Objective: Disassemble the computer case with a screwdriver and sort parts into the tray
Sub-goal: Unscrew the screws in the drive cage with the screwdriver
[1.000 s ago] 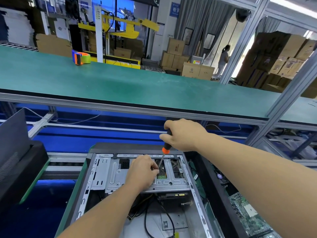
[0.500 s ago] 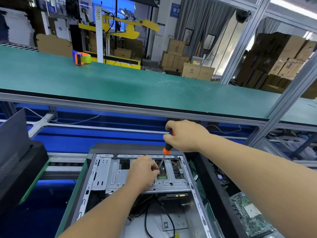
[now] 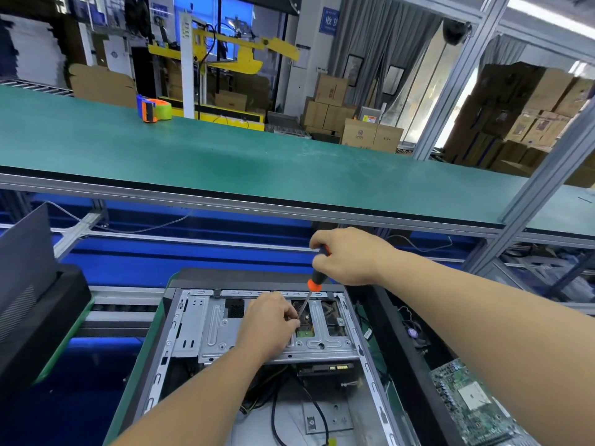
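- The open grey sheet-metal computer case point(image 3: 193, 320) lies on its side at the bottom centre, its interior facing up, on a green-edged surface just under the long green-topped upper bench shelf point(image 3: 257, 162).
- Across the case's far end runs a silver stamped-metal drive bracket point(image 3: 222, 329) with slots and cut-outs; a green board shows through one cut-out, and black cables point(image 3: 317, 410) loop over the case floor nearer the camera.
- The right hand point(image 3: 346, 255) is curled round the black-and-orange handle of a slim-shafted screwdriver point(image 3: 314, 283), held tilted with the shaft slanting down into the bracket.
- The left hand point(image 3: 269, 323) rests on the bracket, its fingertips pinching the screwdriver shaft close to the tip; the tip itself is hidden.
- The two hands are apart, joined only by the tool.
- The case's right edge sits just beside a black tray wall point(image 3: 409, 358); in that tray lies a green circuit board point(image 3: 473, 400).
- To the left stands a black panel-like unit point(image 3: 35, 304), apart from the case, with a strip of blue floor between.
- An orange-and-blue tape dispenser point(image 3: 153, 108) sits on the upper shelf, well away.
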